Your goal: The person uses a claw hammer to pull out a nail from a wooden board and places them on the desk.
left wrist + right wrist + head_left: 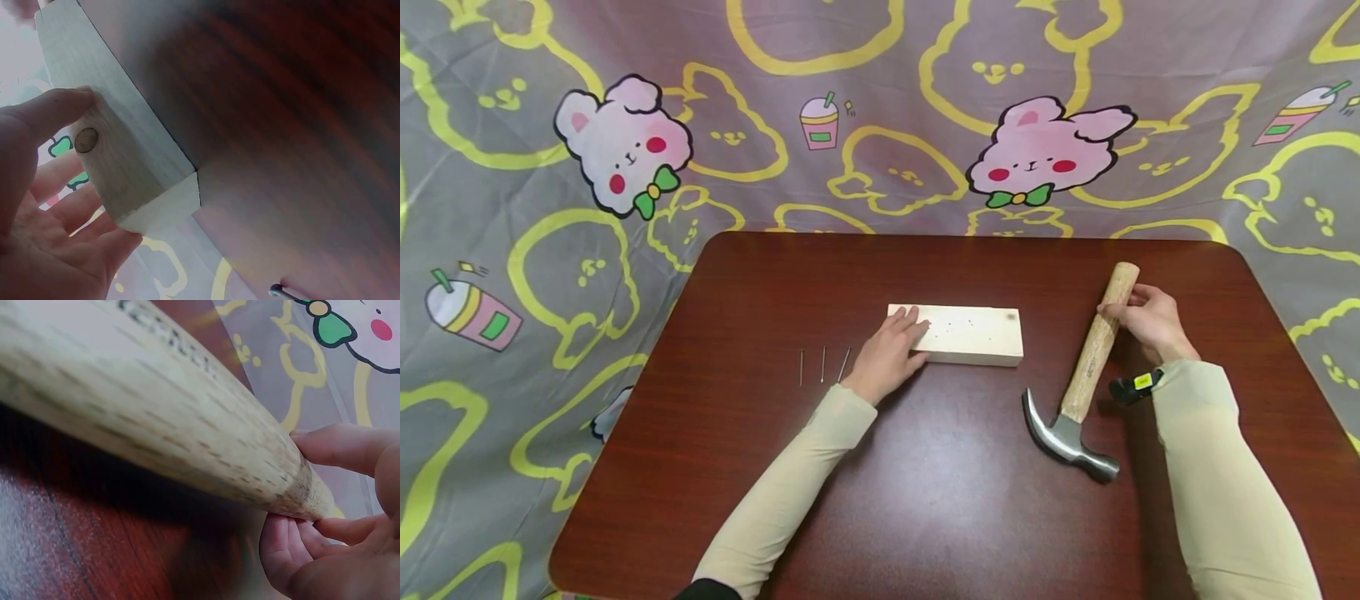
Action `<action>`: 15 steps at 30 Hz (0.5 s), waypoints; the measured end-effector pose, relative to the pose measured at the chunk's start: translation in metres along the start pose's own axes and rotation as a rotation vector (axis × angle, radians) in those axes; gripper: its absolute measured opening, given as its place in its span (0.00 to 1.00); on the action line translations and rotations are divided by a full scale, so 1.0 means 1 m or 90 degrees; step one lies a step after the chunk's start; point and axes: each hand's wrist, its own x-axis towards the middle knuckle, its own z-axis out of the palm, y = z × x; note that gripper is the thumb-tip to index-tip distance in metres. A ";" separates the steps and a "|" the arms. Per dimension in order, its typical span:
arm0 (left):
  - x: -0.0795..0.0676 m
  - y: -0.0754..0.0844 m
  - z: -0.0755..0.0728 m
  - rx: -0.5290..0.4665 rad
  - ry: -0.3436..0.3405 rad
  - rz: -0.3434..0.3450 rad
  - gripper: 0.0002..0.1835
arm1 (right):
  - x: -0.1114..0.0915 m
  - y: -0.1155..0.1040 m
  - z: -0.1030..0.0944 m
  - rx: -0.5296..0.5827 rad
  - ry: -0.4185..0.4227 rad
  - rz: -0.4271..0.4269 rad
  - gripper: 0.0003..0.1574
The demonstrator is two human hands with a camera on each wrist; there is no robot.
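Note:
A pale wooden block (973, 337) lies flat on the table, with small dark marks on its top face. My left hand (887, 354) holds its left end, fingers over the top and thumb against the long front side. In the left wrist view a round knot shows on that side of the block (125, 144). On the right, my right hand (1153, 323) grips the wooden handle of a claw hammer (1092, 358) near its end. The hammer's metal head (1067, 440) points toward me; whether it touches the table I cannot tell. Three nails (823, 364) lie left of my left hand.
Everything is on a dark brown table (955, 517) with rounded corners. A patterned cloth (895, 92) with cartoon rabbits hangs behind it and along both sides. A black strap device with a yellow label (1138, 386) sits at my right wrist.

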 end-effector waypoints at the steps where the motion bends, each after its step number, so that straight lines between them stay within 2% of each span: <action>1: 0.000 0.000 0.000 -0.001 -0.001 -0.001 0.27 | 0.000 0.000 0.000 0.003 0.000 0.002 0.50; 8: 0.002 0.001 0.000 -0.001 -0.021 -0.014 0.28 | 0.001 0.000 0.001 -0.003 0.006 0.013 0.48; 15: 0.002 0.001 0.001 0.005 -0.020 -0.012 0.28 | 0.004 0.004 0.001 -0.016 -0.005 0.033 0.49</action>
